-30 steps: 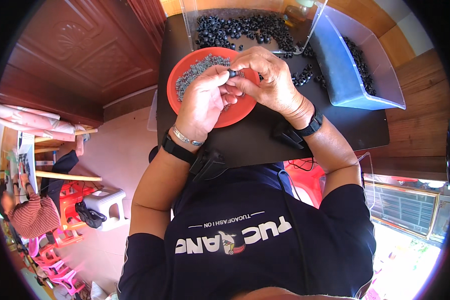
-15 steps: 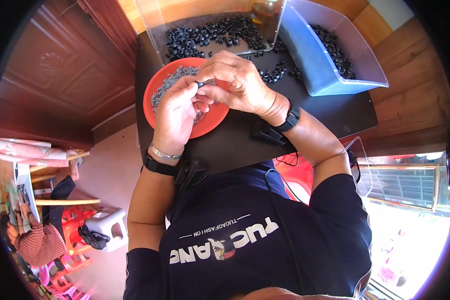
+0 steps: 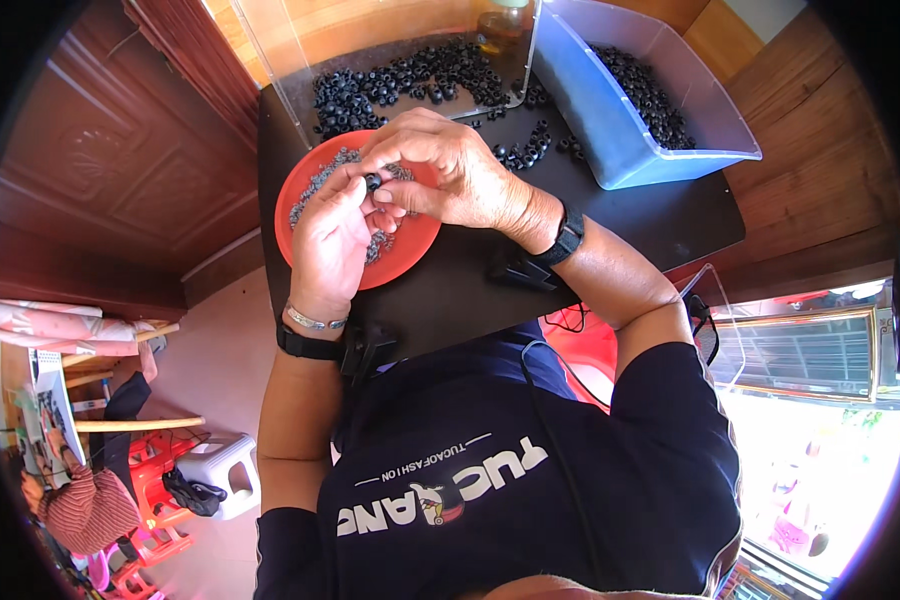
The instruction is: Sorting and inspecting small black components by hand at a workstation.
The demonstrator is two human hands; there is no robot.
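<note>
Standing against a wooden wall: one desk (image 3: 660, 215), dark-topped. Along its far edge, one clear bin (image 3: 530, 70), black pieces showing through it; beside that, toward the right edge, one translucent blue bin (image 3: 595, 130), also holding black pieces. Between and before the two, loose pieces (image 3: 525, 150), black, scattered. Near the left edge, one red bowl (image 3: 420, 245) of small grey pieces (image 3: 345, 157). Room: brown panelled door (image 3: 100, 150) and pinkish floor (image 3: 215, 370) past the left edge; one pale stool (image 3: 220, 470); red stools (image 3: 160, 490); one co-worker (image 3: 90, 510) in stripes.

In hand: one black part (image 3: 373, 182), small, rounded, raised above the red bowl. Left hand (image 3: 335, 225), palm up, grip together on it; right hand (image 3: 465, 175), back uppermost, grip clamped on the same part. Long axis and pointing direction: cannot be told, the part being tiny and partly covered.
</note>
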